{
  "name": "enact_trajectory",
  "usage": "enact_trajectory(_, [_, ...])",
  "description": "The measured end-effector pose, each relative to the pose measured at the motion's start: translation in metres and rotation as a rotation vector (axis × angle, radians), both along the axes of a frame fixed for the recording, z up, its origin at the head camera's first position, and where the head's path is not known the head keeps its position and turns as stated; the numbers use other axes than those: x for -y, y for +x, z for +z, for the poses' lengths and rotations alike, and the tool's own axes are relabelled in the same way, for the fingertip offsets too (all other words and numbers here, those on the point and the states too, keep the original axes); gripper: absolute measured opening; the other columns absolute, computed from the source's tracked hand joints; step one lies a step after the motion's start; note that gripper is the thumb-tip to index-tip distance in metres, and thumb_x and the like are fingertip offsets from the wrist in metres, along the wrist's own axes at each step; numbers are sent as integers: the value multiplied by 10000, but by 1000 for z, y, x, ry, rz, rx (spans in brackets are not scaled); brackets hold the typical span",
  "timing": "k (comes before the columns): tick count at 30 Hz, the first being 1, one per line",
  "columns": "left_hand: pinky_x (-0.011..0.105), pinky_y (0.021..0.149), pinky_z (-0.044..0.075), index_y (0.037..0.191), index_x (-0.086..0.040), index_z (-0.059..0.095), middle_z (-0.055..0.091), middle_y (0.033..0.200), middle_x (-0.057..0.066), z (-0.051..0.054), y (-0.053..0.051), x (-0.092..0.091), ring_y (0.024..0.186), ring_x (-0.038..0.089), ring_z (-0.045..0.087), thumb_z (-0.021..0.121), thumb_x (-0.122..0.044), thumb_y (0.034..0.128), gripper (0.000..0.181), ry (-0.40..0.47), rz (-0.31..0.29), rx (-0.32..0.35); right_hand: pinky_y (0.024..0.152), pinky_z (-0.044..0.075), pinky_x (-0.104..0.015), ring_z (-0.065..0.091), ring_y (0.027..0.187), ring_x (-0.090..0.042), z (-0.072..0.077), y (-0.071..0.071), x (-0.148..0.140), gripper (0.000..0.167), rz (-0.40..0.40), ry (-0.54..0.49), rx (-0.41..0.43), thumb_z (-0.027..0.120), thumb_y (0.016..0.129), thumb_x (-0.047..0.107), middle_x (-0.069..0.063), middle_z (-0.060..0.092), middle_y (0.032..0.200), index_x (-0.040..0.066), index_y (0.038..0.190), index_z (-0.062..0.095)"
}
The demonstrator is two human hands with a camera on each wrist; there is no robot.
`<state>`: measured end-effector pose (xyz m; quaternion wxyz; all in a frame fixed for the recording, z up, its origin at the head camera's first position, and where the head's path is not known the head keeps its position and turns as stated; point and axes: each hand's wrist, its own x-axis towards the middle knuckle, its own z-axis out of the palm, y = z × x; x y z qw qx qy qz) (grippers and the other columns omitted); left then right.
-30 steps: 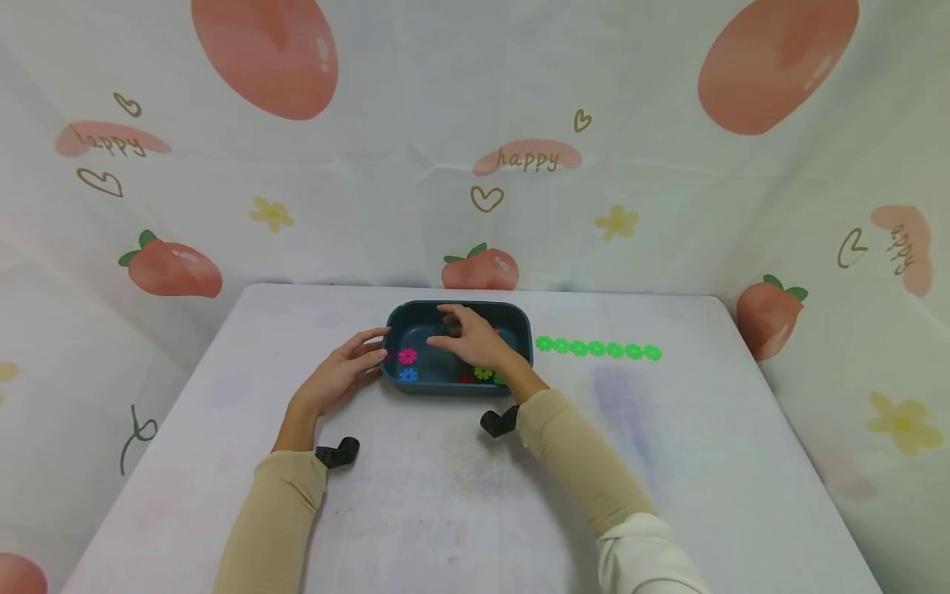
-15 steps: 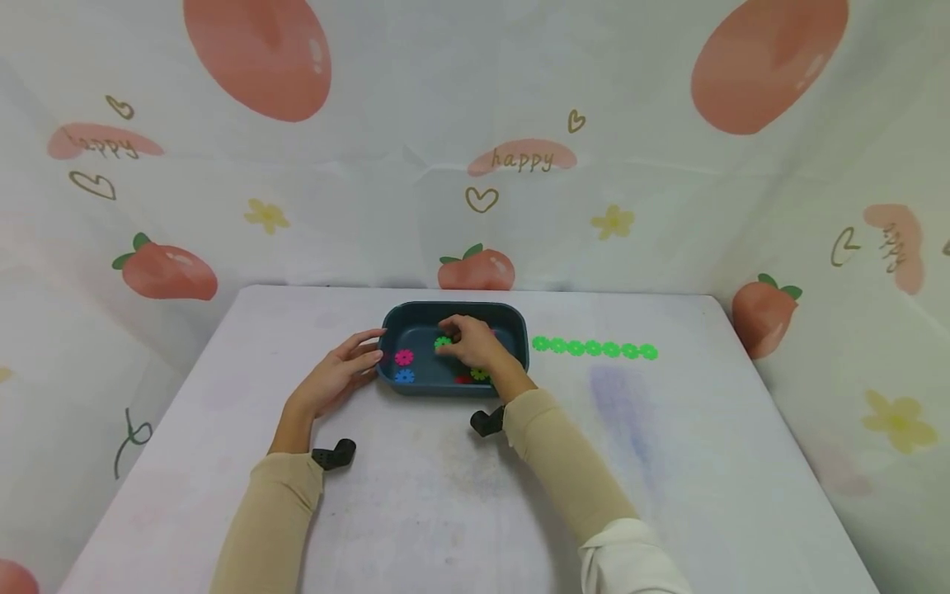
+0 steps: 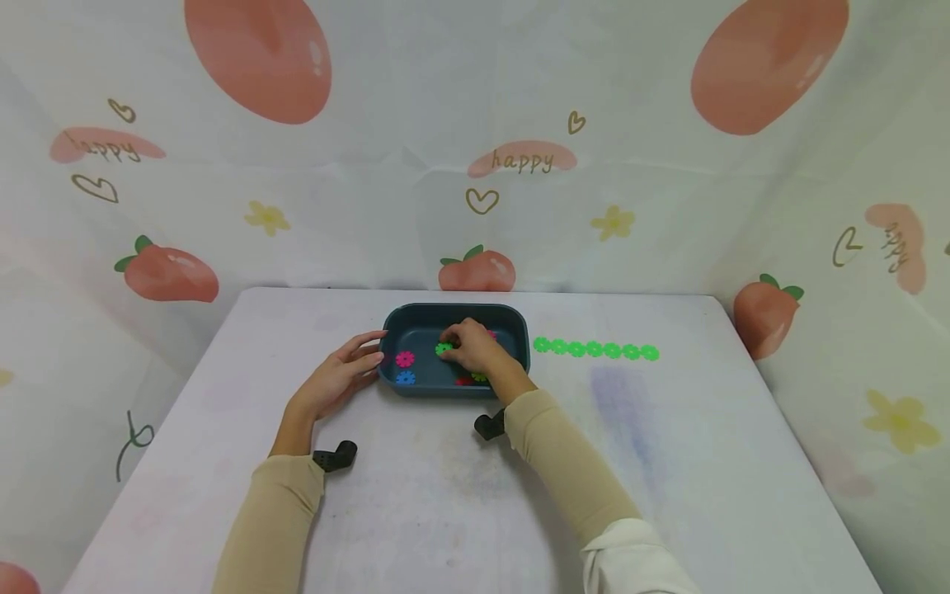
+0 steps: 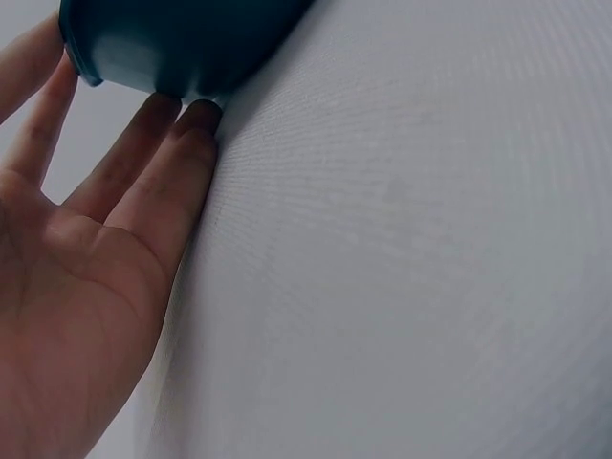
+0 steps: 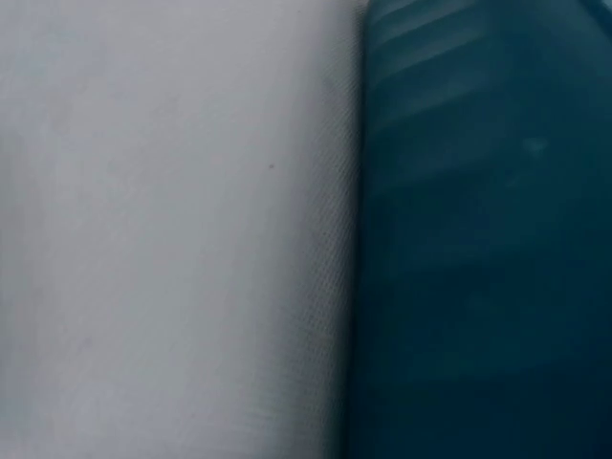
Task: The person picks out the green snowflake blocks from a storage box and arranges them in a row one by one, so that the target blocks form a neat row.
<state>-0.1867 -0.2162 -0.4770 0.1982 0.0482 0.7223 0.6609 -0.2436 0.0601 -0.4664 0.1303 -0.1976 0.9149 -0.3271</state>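
A dark teal plastic tray (image 3: 453, 391) stands at the back middle of the table. My left hand (image 3: 337, 375) touches its left end with fairly straight, spread fingers; in the left wrist view the fingertips meet the tray's outer wall (image 4: 163, 48). Inside the tray, my right hand (image 3: 477, 346) pinches a green flower-shaped plastic piece (image 3: 444, 350) between thumb and finger. Left of it lie a pink flower piece (image 3: 404, 359) and a blue one (image 3: 406, 377). Under the right hand, red (image 3: 463, 382) and yellow-green pieces (image 3: 479, 377) are partly hidden. Only the tray's side fills part of the right wrist view.
Right of the tray, several green flower pieces (image 3: 594, 349) form a straight row on the white table (image 3: 445, 495). A printed cloth (image 3: 371, 214) hangs behind and at both sides. Each wrist wears a small black camera, such as the left camera (image 3: 337, 456).
My right hand has lowered into the tray, and its spread thumb and fingers have drawn together on the green flower piece. The left hand stays at the tray's left end.
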Motion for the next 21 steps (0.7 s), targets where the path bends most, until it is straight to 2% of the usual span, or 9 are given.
enact_trajectory(8, [535, 1247, 294, 1595, -155, 311, 292, 1663, 153, -1, 0, 0, 1528, 329, 317, 590, -278, 1047, 627, -2, -3, -5, 1052, 500, -411, 536, 1162, -280, 1, 2, 2, 273, -22, 22, 12, 734, 955, 194, -138, 590, 1233, 76, 1200, 711])
enact_trajectory(13, [543, 1253, 286, 1590, -154, 319, 281, 1669, 149, -3, -2, 0, 1536, 326, 306, 596, -273, 1044, 623, 13, -6, 1, 1048, 499, -406, 534, 1146, -268, 0, 3, 1, 253, -33, 34, 14, 744, 947, 203, -122, 594, 1219, 82, 1167, 706])
enact_trajectory(17, [540, 1254, 289, 1588, -162, 324, 283, 1668, 152, -3, -2, 0, 1533, 331, 310, 597, -273, 1043, 620, 14, -9, 4, 1028, 508, -393, 547, 1108, -251, 0, 2, 1, 233, -35, 24, 1, 763, 931, 187, -107, 608, 1184, 86, 1117, 666])
enact_trajectory(21, [537, 1251, 296, 1585, -172, 333, 297, 1659, 155, -3, -2, 1, 1525, 331, 320, 604, -281, 1039, 620, 4, 1, 2, 947, 533, -358, 579, 1007, -218, 1, 1, 2, 224, -23, -19, -14, 778, 914, 159, -88, 650, 1092, 93, 1067, 628])
